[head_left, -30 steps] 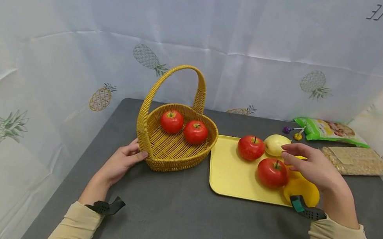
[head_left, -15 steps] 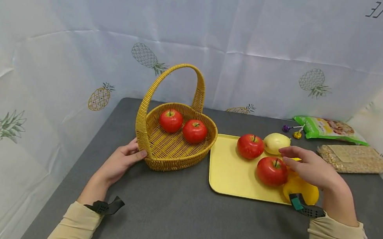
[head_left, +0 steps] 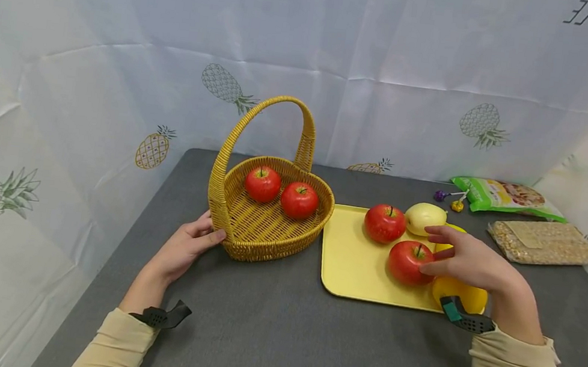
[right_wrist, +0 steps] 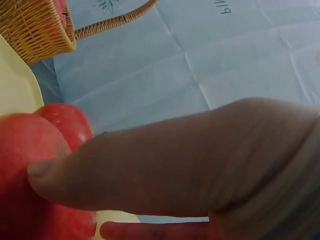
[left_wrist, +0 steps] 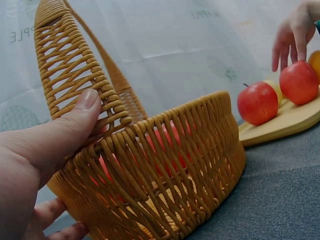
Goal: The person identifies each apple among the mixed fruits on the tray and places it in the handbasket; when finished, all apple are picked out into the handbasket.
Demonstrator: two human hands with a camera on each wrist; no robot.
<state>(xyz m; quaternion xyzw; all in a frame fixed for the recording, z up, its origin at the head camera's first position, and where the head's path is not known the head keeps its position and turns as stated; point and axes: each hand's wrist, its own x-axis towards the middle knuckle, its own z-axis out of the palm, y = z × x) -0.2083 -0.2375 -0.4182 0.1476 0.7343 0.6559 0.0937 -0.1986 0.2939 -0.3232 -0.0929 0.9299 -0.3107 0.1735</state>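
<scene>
My left hand (head_left: 187,248) holds the yellow wicker basket (head_left: 269,256) at its left side, thumb by the foot of the handle and fingers against the outer wall. Two red apples (head_left: 300,201) lie inside it. On the pale yellow tray (head_left: 351,275) my right hand (head_left: 473,259) reaches over a red apple (head_left: 406,263); in the right wrist view the thumb (right_wrist: 50,175) touches that apple while the other fingers stay spread, not closed round it. Behind lie another red apple (head_left: 384,223) and a pale yellow pear-like fruit (head_left: 424,218). Yellow fruits (head_left: 463,295) sit partly hidden under the hand.
At the back right are a green snack bag (head_left: 510,198), a clear pack of grains (head_left: 543,242) and two lollipops (head_left: 456,206). A pineapple-print cloth (head_left: 387,127) hangs behind the dark grey table (head_left: 276,339).
My right hand has moved slightly left and lower, its thumb coming onto the front apple, which has shifted a little left and tilted. The left hand and basket stay in place.
</scene>
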